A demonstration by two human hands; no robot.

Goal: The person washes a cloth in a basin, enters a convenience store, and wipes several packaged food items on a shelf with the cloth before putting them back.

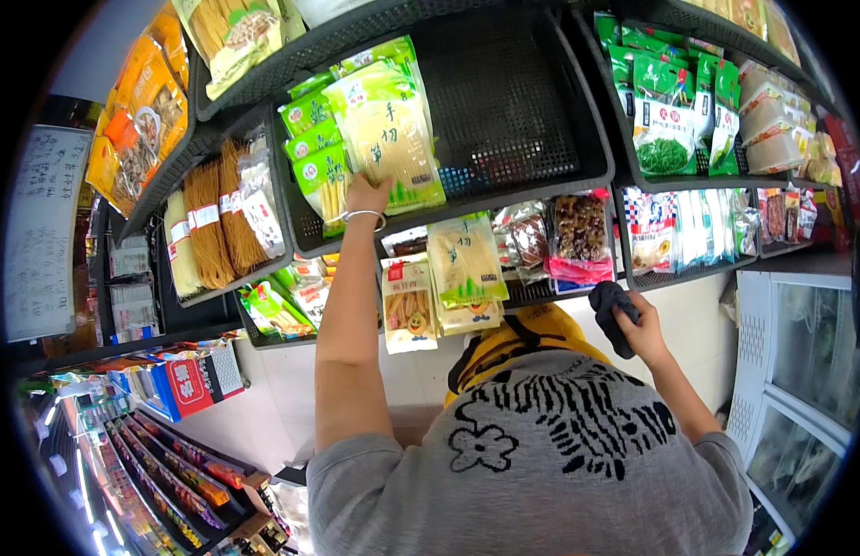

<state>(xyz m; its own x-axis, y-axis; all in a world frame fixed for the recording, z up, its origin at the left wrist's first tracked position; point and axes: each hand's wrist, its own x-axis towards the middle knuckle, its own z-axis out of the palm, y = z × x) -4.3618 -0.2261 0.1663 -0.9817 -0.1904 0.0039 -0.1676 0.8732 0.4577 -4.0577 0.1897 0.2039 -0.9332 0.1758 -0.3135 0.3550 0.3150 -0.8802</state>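
Note:
My left hand [367, 195], with a white bangle at the wrist, is closed at the lower left edge of a large clear and green bag of bamboo shoots [389, 134]. That bag lies in a black perforated crate [504, 83], over other bags of the sort. Just left of my fingers, smaller green packets [319, 167] are stacked in a column. My right hand [643, 331] grips a dark, bunched-up cloth [615, 318], held low at my right, apart from the shelves. Below the crate, another bamboo shoot bag [465, 258] rests on the lower row.
Noodle bundles [206, 222] fill a crate at the left, with orange bags [143, 111] beyond. Green packets of shredded seaweed [666, 120] stand at the right. A glass-doored fridge [805, 371] is at the far right. A snack rack [170, 473] stands at the lower left.

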